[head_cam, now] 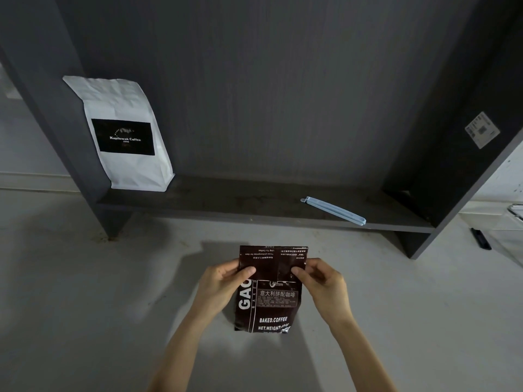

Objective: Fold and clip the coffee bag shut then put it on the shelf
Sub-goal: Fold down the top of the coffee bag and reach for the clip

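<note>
A: What writing is legible?

B: Dark coffee bag (268,295): "BAKED.COFFEE", "NET.WEIGHT". White bag (124,134) on the shelf (240,205): "Kopiluwak Coffee".

A: Hand status?

B: Left hand (223,284) and right hand (322,281) each pinch a side of the folded-down top flap, above the floor. The blue clip (334,210) lies on the shelf, well apart.

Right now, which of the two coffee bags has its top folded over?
The dark brown coffee bag, pinched by the left hand and right hand. The white coffee bag stands unfolded on the shelf.
</note>
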{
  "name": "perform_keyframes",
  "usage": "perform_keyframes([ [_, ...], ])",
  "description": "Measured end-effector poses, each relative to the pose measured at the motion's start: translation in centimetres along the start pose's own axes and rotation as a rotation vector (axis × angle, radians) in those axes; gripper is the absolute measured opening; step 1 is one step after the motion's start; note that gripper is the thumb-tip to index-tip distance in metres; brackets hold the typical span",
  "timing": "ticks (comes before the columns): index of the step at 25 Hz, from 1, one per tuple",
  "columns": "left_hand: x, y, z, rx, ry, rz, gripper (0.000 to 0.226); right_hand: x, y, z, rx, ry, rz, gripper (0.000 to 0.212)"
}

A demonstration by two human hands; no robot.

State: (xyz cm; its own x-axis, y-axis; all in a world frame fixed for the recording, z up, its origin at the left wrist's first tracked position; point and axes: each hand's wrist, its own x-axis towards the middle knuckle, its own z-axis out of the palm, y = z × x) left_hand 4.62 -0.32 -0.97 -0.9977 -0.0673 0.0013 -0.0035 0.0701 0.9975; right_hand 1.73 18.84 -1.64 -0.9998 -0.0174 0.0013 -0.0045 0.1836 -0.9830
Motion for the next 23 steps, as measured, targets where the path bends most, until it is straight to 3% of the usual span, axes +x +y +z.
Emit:
perform_keyframes([
  [8,1.1,0.6,0.8,-0.013,0.012,0.034,0.019,0.8,-0.9,-0.9,0.059,0.096,0.025,0.008],
  [15,2.8,0.8,2.6,-0.016,0.036,0.052,0.023,2.1,-0.3,-0.8,0.049,0.134,0.048,0.020],
  [23,3.8,0.1,3.1,-0.054,0.099,0.057,0.016,2.7,0.0,-1.0,0.072,0.080,0.069,0.017],
])
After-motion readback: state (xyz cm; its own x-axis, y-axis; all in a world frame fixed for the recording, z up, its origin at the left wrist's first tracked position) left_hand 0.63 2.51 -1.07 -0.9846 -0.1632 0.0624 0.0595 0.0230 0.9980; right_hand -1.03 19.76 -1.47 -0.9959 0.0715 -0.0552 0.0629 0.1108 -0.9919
